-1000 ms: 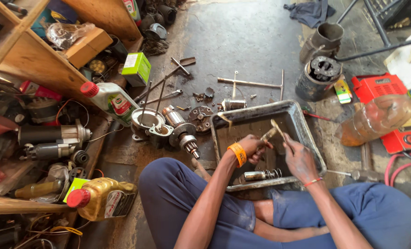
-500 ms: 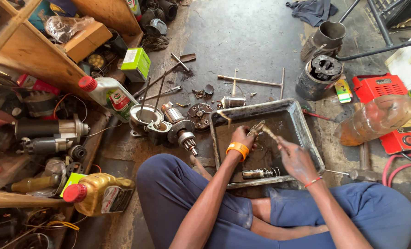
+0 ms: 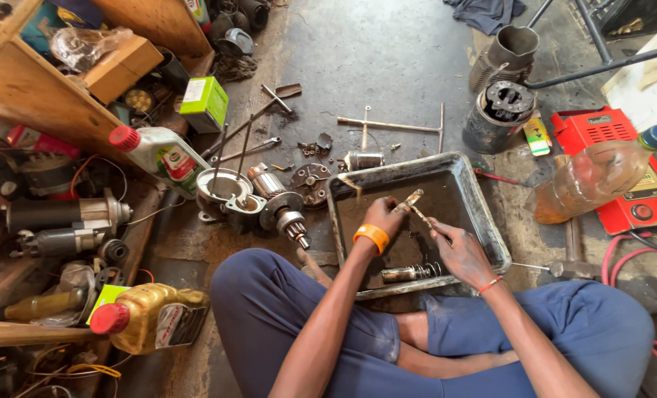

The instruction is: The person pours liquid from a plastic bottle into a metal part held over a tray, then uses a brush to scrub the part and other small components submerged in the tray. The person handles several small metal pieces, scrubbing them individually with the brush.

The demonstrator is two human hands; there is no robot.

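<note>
Sitting cross-legged on the floor, the person is working over a dark metal tray (image 3: pixel 490 221) that is lying just beyond the knees. The left hand (image 3: pixel 382 216), wearing an orange wristband, is closing around a small metal part (image 3: pixel 409 199) and is holding it above the middle of the tray. The right hand (image 3: pixel 457 250) is gripping a thin brush-like tool (image 3: pixel 419 214), and its tip is meeting the part from the right side of the tray. The tool's long axis is running diagonally, from the right hand up and leftward to the part, so the two hands are sitting close together with the left hand the nearer to the part. Inside the tray, at its near edge, a short cylinder with a spring (image 3: pixel 411 273) is lying on its side.

Left of the tray, a white oil bottle (image 3: pixel 159 155) with a red cap is lying tilted, bearing a green and red label. Farther left of the tray, and farther from the person, a green box (image 3: pixel 205 103) is standing on the floor. Near the left knee, left of the tray, a golden-yellow oil jug (image 3: pixel 152 317) with a red cap is lying on its side. Right of the tray, a clear plastic bottle (image 3: pixel 594 177) of amber liquid with a blue cap is resting across a red meter case (image 3: pixel 608 133). Beyond the tray's far right corner, a small yellow and green packet (image 3: pixel 538 136) is lying.
</note>
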